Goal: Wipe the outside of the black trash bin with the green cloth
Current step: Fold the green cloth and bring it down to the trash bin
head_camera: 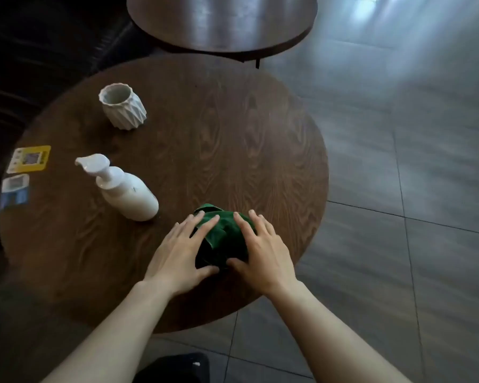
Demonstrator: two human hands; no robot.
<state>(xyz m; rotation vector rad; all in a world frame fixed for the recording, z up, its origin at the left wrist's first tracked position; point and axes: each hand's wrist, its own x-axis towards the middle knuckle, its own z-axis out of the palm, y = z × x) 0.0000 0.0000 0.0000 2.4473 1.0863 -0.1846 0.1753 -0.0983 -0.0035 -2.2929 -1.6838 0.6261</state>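
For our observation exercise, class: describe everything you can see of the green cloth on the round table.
The cloth is dark green, soft-looking fabric, bunched into a rumpled mound with folds and a raised flap at its far edge. It lies on the table, near the front edge, right of the pump bottle. The left hand and right hand rest on it from either side, fingers fairly straight, thumbs at its near edge.

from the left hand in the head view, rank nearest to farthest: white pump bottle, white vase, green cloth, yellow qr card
1. green cloth, under the left hand's fingers, near the table's front edge.
2. white pump bottle, just up and to the left.
3. yellow qr card, by the table's far left edge.
4. white vase, toward the back left; close to the card in distance, so that order is uncertain.
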